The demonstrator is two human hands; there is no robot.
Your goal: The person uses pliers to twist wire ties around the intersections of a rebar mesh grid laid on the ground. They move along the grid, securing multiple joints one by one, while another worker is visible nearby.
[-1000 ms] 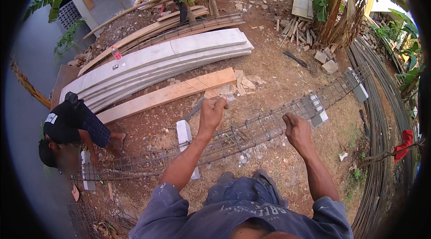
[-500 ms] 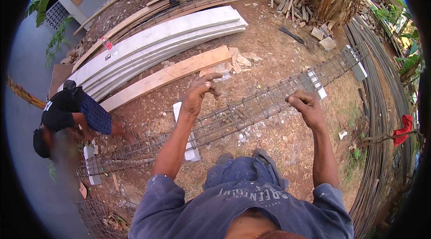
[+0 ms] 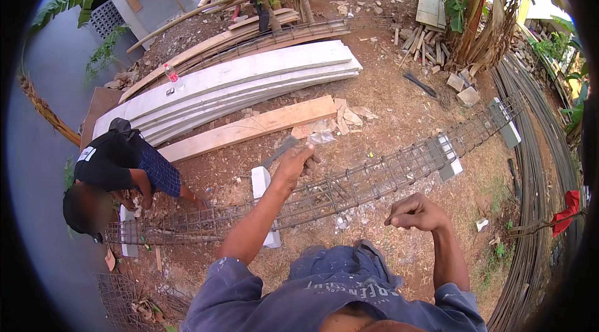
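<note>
A long rebar cage (image 3: 374,183) of lengthwise bars and square stirrups runs across the ground in front of me, propped on pale blocks. My left hand (image 3: 299,163) is over its far side near the middle, fingers curled. Whatever those fingers may hold is too small to make out. On the near side, clear of the bars, my right hand (image 3: 417,212) has thumb and forefinger pinched together, with no nameable thing showing between them. A white block (image 3: 261,182) sits by the cage beside my left forearm.
A co-worker in a black shirt (image 3: 106,166) bends over the cage's left end. Beyond lie a wooden plank (image 3: 262,126) and stacked white slabs (image 3: 237,76). Long steel rods (image 3: 540,163) line the right side, near a red cloth (image 3: 566,212). Broken blocks (image 3: 465,88) lie at far right.
My right hand has drawn back from the cage toward me, and its wrist is more bent. My left hand's fingers have curled in more. The view has shifted, and the co-worker's head is lower.
</note>
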